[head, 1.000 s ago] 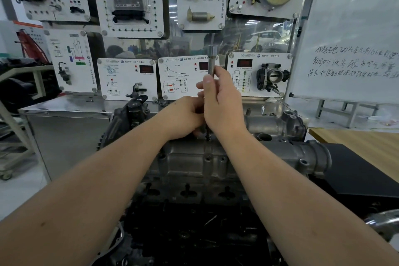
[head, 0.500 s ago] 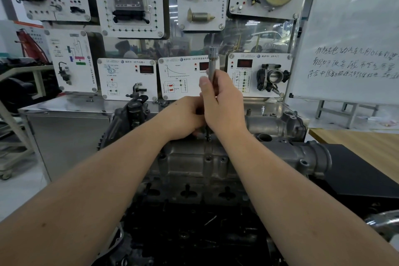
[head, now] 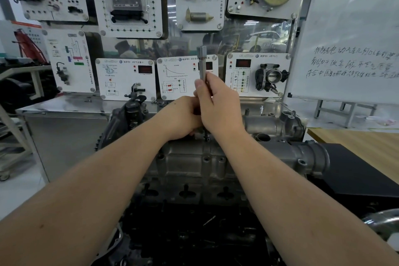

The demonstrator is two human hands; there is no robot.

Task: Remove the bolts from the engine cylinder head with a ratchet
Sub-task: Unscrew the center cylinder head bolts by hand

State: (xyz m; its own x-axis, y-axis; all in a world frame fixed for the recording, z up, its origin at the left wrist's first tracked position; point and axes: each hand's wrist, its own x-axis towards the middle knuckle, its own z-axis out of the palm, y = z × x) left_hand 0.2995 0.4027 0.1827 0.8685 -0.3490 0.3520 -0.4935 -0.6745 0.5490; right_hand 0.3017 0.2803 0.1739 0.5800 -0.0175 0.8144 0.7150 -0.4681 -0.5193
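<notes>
Workshop panels behind unchanged; right hand (head: 219,106) grip pinches ratchet (head: 202,65), risen slightly.

White training panels (head: 127,0) line the wall beside a whiteboard (head: 354,28)

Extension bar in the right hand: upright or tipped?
Upright. The extension bar rises near vertical above the right hand that grips it, over the cylinder head. Its lower end is hidden behind both hands.

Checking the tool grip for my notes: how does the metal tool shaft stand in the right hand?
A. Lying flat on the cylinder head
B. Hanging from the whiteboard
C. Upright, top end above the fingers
C: the right hand grips the tool shaft, which rises upright above the fingers over the cylinder head.
</notes>
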